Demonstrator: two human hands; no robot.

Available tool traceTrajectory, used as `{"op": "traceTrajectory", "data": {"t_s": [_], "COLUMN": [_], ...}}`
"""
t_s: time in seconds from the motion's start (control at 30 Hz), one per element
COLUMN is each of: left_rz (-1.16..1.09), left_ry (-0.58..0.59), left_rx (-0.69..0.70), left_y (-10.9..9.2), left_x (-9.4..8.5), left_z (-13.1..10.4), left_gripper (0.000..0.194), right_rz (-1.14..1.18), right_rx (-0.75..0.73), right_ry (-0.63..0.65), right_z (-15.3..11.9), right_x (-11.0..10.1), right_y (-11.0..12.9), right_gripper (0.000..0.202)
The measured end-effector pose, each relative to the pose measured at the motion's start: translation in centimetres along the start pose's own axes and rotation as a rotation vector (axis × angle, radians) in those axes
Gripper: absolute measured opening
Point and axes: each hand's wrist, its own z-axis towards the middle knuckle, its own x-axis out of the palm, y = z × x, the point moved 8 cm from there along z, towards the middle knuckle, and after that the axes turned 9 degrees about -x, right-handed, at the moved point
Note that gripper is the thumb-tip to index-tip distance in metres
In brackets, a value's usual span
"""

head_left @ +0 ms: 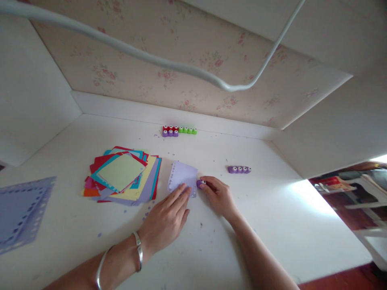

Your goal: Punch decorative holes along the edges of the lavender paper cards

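A small lavender sheet of paper (184,174) lies on the white table, with rows of punched holes along its left and lower edges. My left hand (166,219) rests flat on the sheet's lower part, fingers stretched out. At the sheet's right edge, my right hand (218,196) pinches a small purple craft punch (200,184) with a white and black top. Whether the paper's edge sits inside the punch is too small to tell. Further right stands a row of purple punches (239,169).
Left of the sheet is a pile of coloured papers (122,173). Larger lavender punched sheets (21,213) lie at the far left. Red, purple and green punches (171,131) stand near the back wall. Tiny paper bits are scattered about. A white cable (145,56) hangs across above.
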Motion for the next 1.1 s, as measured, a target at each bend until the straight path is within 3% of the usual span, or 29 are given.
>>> {"op": "traceTrajectory", "data": {"t_s": [0.37,0.6,0.83,1.0,1.1], "left_rz": [0.023,-0.013,-0.031,-0.073,-0.063], "left_ry": [0.034,0.025,0.079,0.156,0.14], "left_rx": [0.029,0.03,0.034,0.031,0.042], "left_y": [-0.1,-0.3,-0.2,0.0,-0.3], "left_x": [0.4,0.2,1.1,1.9,1.4], "left_z": [-0.1,-0.1,-0.2,-0.4,-0.6], "left_gripper": [0.037,0.037,0.037,0.035,0.033], "right_rz": [0.103,0.036,-0.052,-0.079,-0.061], "right_rx": [0.09,-0.008,-0.08,-0.09,-0.039], "right_ry": [-0.022,-0.008,0.075,0.078,0.108], "right_z": [-0.4,0.0,0.2,0.8,1.3], "right_x": [0.4,0.5,0.5,-0.3,-0.5], "right_y": [-1.7,0.1,1.4,1.2,0.7], "right_gripper": [0.02,0.017,0.022,0.021,0.02]}}
